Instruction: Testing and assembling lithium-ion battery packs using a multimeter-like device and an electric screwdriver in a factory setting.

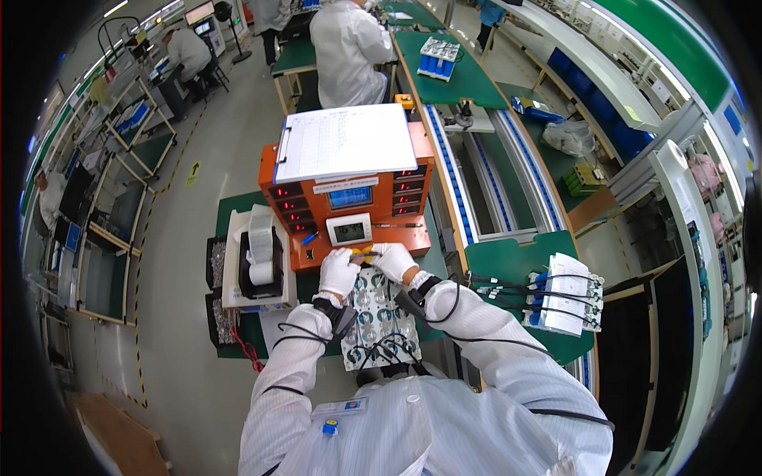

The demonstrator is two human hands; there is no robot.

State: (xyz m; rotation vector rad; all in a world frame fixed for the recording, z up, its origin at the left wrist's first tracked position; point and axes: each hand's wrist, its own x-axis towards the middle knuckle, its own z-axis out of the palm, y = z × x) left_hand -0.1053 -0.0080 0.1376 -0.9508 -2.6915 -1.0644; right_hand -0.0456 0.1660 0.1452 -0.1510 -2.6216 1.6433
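Note:
My left hand (pixel 340 273) and my right hand (pixel 394 261), both in white gloves, come together in front of an orange tester box (pixel 317 198). Their fingers are closed at a small yellow thing (pixel 363 251) between them; its kind is too small to tell. Just below my hands lies a battery pack (pixel 382 316) with round cells under metal strips, and black wires trail over its near end. A white digital display unit (pixel 348 230) stands right behind my hands. On the box's base are a blue pen-like item (pixel 310 238) and a pen (pixel 398 225).
A clipboard with a paper form (pixel 345 143) lies atop the box. Left is a label printer (pixel 262 258); red wires (pixel 250 353) hang nearby. On the right, another pack (pixel 562 297) carries papers and black cables, beside a roller conveyor (pixel 452 174). A co-worker (pixel 349 51) stands ahead.

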